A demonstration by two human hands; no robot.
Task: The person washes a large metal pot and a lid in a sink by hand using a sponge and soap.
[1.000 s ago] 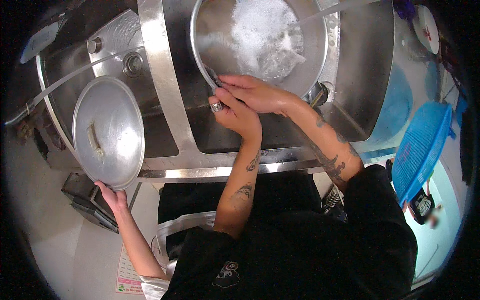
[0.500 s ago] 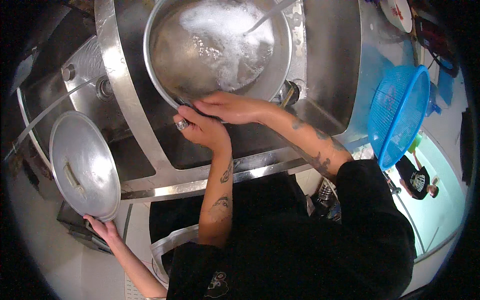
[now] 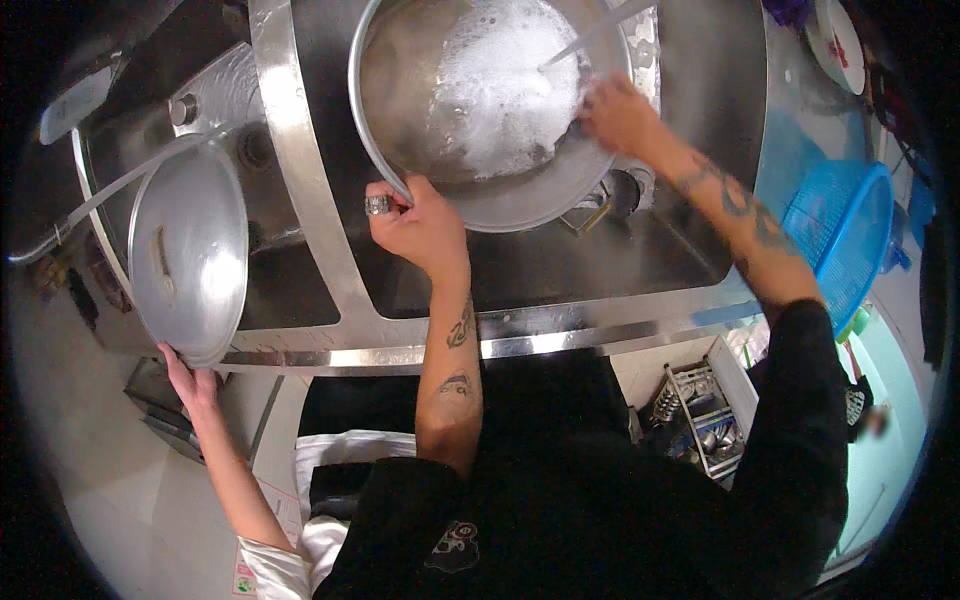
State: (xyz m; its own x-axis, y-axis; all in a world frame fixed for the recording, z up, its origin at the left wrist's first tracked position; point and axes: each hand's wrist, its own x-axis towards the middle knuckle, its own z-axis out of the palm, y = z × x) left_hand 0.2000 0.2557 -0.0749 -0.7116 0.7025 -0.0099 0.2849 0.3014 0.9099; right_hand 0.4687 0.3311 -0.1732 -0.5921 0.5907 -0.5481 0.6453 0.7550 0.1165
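A large round metal pot (image 3: 540, 210) stands in the right sink basin, with water and white foam (image 3: 505, 90) in it. My left hand (image 3: 420, 225), with a ring on a finger, is closed around the pot's near-left rim. My right hand (image 3: 620, 115) reaches over the right side of the pot, fingers down at the inner wall by the foam. Its fingers are smeared by motion, and whether something is in them cannot be made out. From the upper right a stream of water (image 3: 600, 32) runs into the foam.
At the left, another person's hand (image 3: 190, 385) holds a domed metal lid (image 3: 200, 255) over the left basin. A metal divider (image 3: 300, 150) separates the basins. On the right are a blue plastic basket (image 3: 850, 240) and a white bowl (image 3: 838, 45). A rack (image 3: 705, 420) stands below the counter.
My right hand has moved from beside my left hand at the near rim to the pot's right side. My left hand stays on the rim. The other person's lid has tilted.
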